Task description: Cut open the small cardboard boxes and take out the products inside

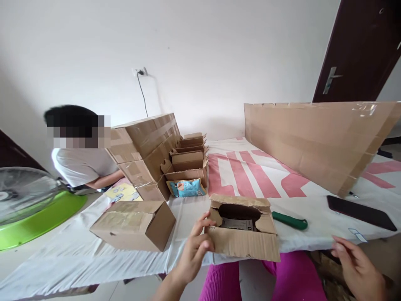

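Observation:
An open cardboard box (244,244) sits at the table's front edge, its flaps raised around an oval opening. A grey printed paper or packet (238,224) shows inside; the rest of the contents is in shadow. On the left side of this box, the thumb and fingers of my left hand (197,246) grip its edge. My right hand (355,261) hovers off to the right by the table edge, fingers loosely stretched and apparently holding nothing. Closest to it lies a small blue-and-white piece (357,235). Beside the box rests a green-handled tool (290,220), its other end hidden.
A taped closed carton (134,225) stands at left, before stacked cartons (153,146). Several open boxes (188,163) line up there, with a blue packet (187,188) in front. A cardboard panel (313,138), black phone (361,212), green fan (40,213) and seated person (84,163) surround.

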`<state>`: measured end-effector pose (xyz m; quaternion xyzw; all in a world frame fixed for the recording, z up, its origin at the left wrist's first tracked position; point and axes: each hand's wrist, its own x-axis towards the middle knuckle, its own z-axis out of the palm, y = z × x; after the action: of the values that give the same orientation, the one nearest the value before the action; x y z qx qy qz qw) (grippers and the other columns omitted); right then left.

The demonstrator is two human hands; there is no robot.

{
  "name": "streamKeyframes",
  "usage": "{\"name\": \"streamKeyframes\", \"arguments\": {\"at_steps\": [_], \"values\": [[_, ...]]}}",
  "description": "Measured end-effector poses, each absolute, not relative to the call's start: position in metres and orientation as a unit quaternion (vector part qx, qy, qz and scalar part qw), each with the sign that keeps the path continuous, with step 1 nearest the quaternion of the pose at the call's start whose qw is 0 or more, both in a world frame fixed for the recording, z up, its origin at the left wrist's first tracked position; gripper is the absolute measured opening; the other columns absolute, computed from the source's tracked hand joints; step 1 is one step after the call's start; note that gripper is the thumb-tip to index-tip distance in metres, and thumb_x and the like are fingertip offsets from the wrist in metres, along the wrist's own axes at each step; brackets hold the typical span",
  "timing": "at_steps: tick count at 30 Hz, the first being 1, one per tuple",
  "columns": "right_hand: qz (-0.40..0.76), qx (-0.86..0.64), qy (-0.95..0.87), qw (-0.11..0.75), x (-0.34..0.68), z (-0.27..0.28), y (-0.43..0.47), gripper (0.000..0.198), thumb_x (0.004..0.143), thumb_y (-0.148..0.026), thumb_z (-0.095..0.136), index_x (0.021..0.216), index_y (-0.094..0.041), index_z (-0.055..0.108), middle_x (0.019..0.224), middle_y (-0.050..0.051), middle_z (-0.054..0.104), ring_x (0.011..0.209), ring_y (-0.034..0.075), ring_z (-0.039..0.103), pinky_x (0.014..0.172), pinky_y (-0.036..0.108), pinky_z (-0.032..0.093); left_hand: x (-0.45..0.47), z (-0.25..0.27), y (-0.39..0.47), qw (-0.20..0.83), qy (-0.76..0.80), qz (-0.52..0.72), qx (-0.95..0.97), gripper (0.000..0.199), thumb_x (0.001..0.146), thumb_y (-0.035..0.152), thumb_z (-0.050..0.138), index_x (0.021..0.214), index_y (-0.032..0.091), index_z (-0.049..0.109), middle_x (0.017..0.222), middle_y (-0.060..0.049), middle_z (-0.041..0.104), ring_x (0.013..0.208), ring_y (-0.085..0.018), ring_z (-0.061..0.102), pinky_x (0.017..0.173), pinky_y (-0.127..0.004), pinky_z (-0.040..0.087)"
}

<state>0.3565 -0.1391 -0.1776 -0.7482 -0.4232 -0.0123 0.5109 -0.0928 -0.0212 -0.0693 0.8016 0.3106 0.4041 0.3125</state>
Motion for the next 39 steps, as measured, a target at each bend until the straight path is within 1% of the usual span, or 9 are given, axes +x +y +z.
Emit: {"name": "streamKeyframes", "arguments": {"at_steps": [5,9,15,20,23,26,33,36,39], "values": [[-0.098,-0.497,-0.692,0.515,0.256,-0.068,-0.094,0.016,0.091,-0.025,0.055,0.104,-0.026,0.065,0.094,0.005,0.072,0.087,0.021,0.070,0.078,0.033,0.057,-0.082,-0.064,-0.029,0.174,0.346,0.370,0.845,0.035,0.096,0.033,0.048,0.069,0.021,0.067,0.112,-0.012,0.058,0.136,-0.031,0.036,0.105,-0.049,0.043],[-0.182,-0.452,-0.742,0.460,0.210,-0.031,-0.065,0.029,0.086,-0.021,0.063,0.115,-0.023,0.061,0.110,0.010,0.065,0.106,0.027,0.061,0.091,0.046,0.052,-0.082,-0.068,-0.037,0.099,0.335,0.407,0.844,0.032,0.091,0.020,0.051,0.060,0.019,0.056,0.099,-0.010,0.059,0.128,-0.030,0.044,0.098,-0.046,0.048],[-0.142,-0.445,-0.779,0.417,0.200,-0.029,-0.056,0.014,0.088,-0.010,0.056,0.092,-0.023,0.059,0.098,0.006,0.062,0.094,0.022,0.060,0.081,0.039,0.052,-0.087,-0.061,-0.046,0.031,0.338,0.422,0.841,0.023,0.089,0.014,0.056,0.068,0.020,0.049,0.082,-0.004,0.065,0.109,-0.025,0.055,0.087,-0.040,0.047],[-0.154,-0.438,-0.781,0.418,0.199,-0.031,-0.068,0.014,0.089,-0.009,0.056,0.092,-0.022,0.058,0.095,0.005,0.062,0.089,0.020,0.059,0.079,0.038,0.050,-0.076,-0.037,-0.039,-0.023,0.357,0.372,0.856,0.008,0.091,0.016,0.056,0.087,0.021,0.061,0.072,0.000,0.066,0.078,-0.019,0.058,0.075,-0.035,0.042],[-0.153,-0.441,-0.781,0.415,0.198,-0.031,-0.069,0.015,0.090,-0.008,0.054,0.091,-0.022,0.058,0.093,0.004,0.063,0.088,0.020,0.059,0.079,0.038,0.049,-0.069,-0.028,-0.034,-0.035,0.352,0.331,0.875,0.015,0.093,0.017,0.053,0.090,0.022,0.066,0.084,-0.003,0.069,0.084,-0.020,0.060,0.079,-0.037,0.042],[-0.149,-0.446,-0.780,0.413,0.198,-0.030,-0.066,0.015,0.091,-0.008,0.053,0.089,-0.022,0.058,0.091,0.004,0.063,0.086,0.019,0.060,0.078,0.037,0.049,-0.068,-0.027,-0.032,-0.045,0.360,0.312,0.878,0.020,0.094,0.017,0.051,0.097,0.023,0.069,0.112,-0.008,0.067,0.110,-0.026,0.058,0.092,-0.044,0.043],[-0.244,-0.447,-0.754,0.415,0.196,-0.028,-0.071,0.023,0.088,-0.015,0.060,0.109,-0.024,0.061,0.111,0.009,0.063,0.107,0.026,0.059,0.090,0.045,0.051,-0.074,-0.018,-0.022,-0.046,0.372,0.233,0.897,0.048,0.086,0.014,0.058,0.130,0.033,0.059,0.162,-0.007,0.021,0.149,-0.041,0.014,0.111,-0.064,0.026],[-0.242,-0.386,-0.816,0.355,0.193,-0.023,-0.074,0.028,0.087,-0.013,0.061,0.113,-0.024,0.062,0.115,0.008,0.065,0.115,0.024,0.057,0.097,0.043,0.050,-0.072,-0.004,-0.004,-0.023,0.373,0.197,0.907,0.070,0.075,0.029,0.075,0.140,0.032,0.048,0.165,-0.009,0.005,0.149,-0.043,0.007,0.113,-0.066,0.021],[-0.143,-0.376,-0.880,0.251,0.188,-0.014,-0.069,0.022,0.085,-0.024,0.067,0.107,-0.023,0.065,0.105,0.004,0.070,0.110,0.025,0.059,0.102,0.050,0.045,-0.064,0.008,0.014,0.022,0.386,0.125,0.914,0.090,0.056,0.053,0.085,0.135,0.026,0.052,0.163,-0.016,0.016,0.146,-0.045,0.018,0.112,-0.065,0.023]]}}
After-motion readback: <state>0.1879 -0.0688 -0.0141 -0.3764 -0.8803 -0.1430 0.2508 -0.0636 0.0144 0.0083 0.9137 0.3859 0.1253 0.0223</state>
